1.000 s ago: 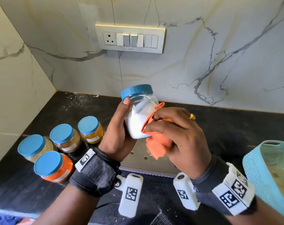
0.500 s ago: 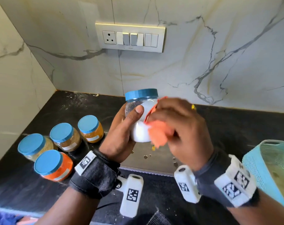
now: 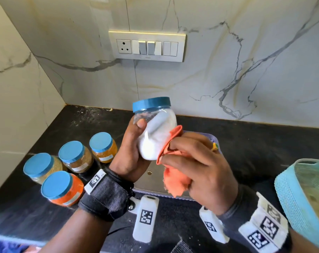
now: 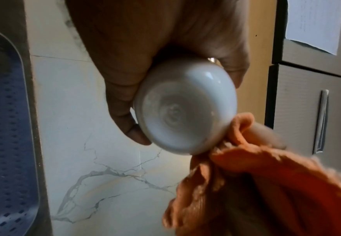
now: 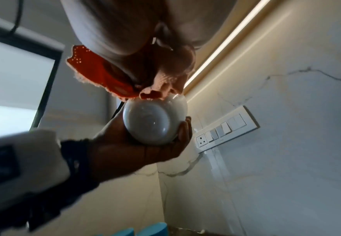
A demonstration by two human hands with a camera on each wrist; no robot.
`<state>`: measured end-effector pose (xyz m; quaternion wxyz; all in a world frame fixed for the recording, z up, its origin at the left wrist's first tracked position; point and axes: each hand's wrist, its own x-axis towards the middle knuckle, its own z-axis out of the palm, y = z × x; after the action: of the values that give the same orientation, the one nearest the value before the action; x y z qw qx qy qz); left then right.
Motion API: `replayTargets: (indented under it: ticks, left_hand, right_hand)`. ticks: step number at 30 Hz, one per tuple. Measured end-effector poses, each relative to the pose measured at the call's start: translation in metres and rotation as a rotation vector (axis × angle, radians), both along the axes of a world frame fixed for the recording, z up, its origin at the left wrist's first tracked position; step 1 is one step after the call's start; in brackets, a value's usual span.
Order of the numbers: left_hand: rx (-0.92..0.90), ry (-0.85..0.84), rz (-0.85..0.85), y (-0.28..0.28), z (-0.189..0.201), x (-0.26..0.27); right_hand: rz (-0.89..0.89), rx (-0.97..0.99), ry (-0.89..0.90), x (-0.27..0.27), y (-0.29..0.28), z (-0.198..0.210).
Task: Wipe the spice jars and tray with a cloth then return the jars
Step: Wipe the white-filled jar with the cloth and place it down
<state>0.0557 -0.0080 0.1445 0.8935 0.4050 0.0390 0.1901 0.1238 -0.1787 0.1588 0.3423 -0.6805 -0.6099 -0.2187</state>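
My left hand point(image 3: 132, 143) grips a clear jar of white powder point(image 3: 156, 132) with a blue lid, held up above the counter. Its round base point(image 4: 182, 108) fills the left wrist view and shows again as the jar point(image 5: 155, 121) in the right wrist view. My right hand point(image 3: 195, 161) holds an orange cloth point(image 3: 173, 172) bunched in its fingers and presses it against the jar's right side; the cloth point(image 4: 256, 175) touches the lower edge. Under the hands lies the perforated tray point(image 3: 155, 181), mostly hidden. Several blue-lidded spice jars point(image 3: 73, 156) stand on the black counter at left.
A light blue mesh basket point(image 3: 301, 194) sits at the right edge. Marble walls close the corner behind and to the left, with a switch panel point(image 3: 147, 45) on the back wall. Cabinet doors point(image 4: 317, 111) appear in the left wrist view.
The right hand with the cloth slid up the jar's side and back down to its lower right. The left hand turned the jar slightly, thumb now on its front.
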Motion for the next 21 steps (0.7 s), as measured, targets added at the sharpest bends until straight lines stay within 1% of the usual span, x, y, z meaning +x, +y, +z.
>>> replayTargets:
  ticks: [3,5,7,9,10,12,14,15,16,17,18,19,20,21]
  left_hand:
    - [-0.067,-0.018,-0.023,-0.003,-0.003,-0.002]
    - [-0.063,0.004,-0.043,-0.005,-0.003,-0.002]
    - [-0.014,0.036,-0.026,-0.003,-0.004,-0.003]
    - [0.077,0.024,0.015,-0.001,-0.008,-0.005]
    - [0.095,0.016,0.017,0.0,-0.012,-0.006]
    - [0.068,0.049,0.02,0.0,-0.018,-0.007]
    - [0.019,0.061,-0.012,-0.003,-0.018,-0.01]
    - [0.004,0.052,-0.037,-0.006,-0.017,-0.01]
    - [-0.006,0.049,-0.049,-0.008,-0.016,-0.01]
    - [-0.014,0.05,-0.037,-0.01,-0.016,-0.009]
    - [-0.02,0.051,-0.016,-0.012,-0.013,-0.007]
    - [-0.028,0.042,-0.004,-0.012,-0.012,-0.006]
    - [-0.041,0.022,-0.011,-0.012,-0.011,-0.005]
    - [-0.058,0.005,-0.03,-0.01,-0.011,-0.004]
  right_hand:
    - [0.001,-0.027,-0.132,0.001,0.002,0.003]
    - [0.01,-0.059,-0.196,-0.001,0.005,0.009]
    - [0.01,-0.092,-0.258,-0.003,0.006,0.01]
    - [0.018,-0.102,-0.298,-0.004,0.01,0.008]
    - [0.029,-0.101,-0.302,-0.005,0.012,0.007]
    - [0.062,-0.102,-0.296,-0.007,0.016,0.005]
    - [0.083,-0.095,-0.228,-0.001,0.019,0.008]
    - [0.08,-0.067,-0.133,0.007,0.022,0.011]
    - [0.069,-0.025,0.0,0.019,0.025,0.015]
    - [0.055,0.023,0.142,0.03,0.028,0.02]
    - [0.053,0.064,0.248,0.038,0.029,0.025]
    - [0.049,0.084,0.297,0.039,0.029,0.026]
    - [0.035,0.08,0.292,0.034,0.027,0.024]
    - [0.019,0.058,0.241,0.024,0.023,0.019]
